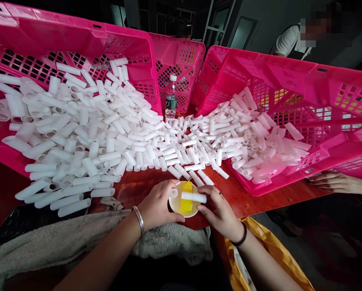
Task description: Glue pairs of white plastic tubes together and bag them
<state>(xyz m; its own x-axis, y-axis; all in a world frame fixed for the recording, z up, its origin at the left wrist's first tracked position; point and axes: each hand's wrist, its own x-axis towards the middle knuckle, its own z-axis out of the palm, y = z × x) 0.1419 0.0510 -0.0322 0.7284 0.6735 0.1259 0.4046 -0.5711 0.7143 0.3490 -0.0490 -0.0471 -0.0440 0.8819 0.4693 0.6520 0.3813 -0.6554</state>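
Note:
My right hand (pixel 220 208) pinches a short white plastic tube (pixel 193 197) between thumb and fingers, level above a small white bowl (pixel 175 207). A yellow block (pixel 186 205), perhaps a sponge, sits in the bowl with a thin stick (pixel 189 180) leaning at its far side. Curved around the bowl's left side is my left hand (pixel 159 204), closed, its thumb at the near rim. Another white tube (pixel 173 192), seen end-on, is at its fingertips. Past the bowl, a large heap of similar tubes (pixel 138 133) covers the red table.
Pink plastic baskets stand tipped at the left (pixel 87 38) and right (pixel 290 76), tubes spilling out. Between them is a water bottle (pixel 171 99). A grey towel (pixel 87 234) lies along the near edge, a yellow bag (pixel 268 246) lower right. Another person's hand (pixel 335 182) is at right.

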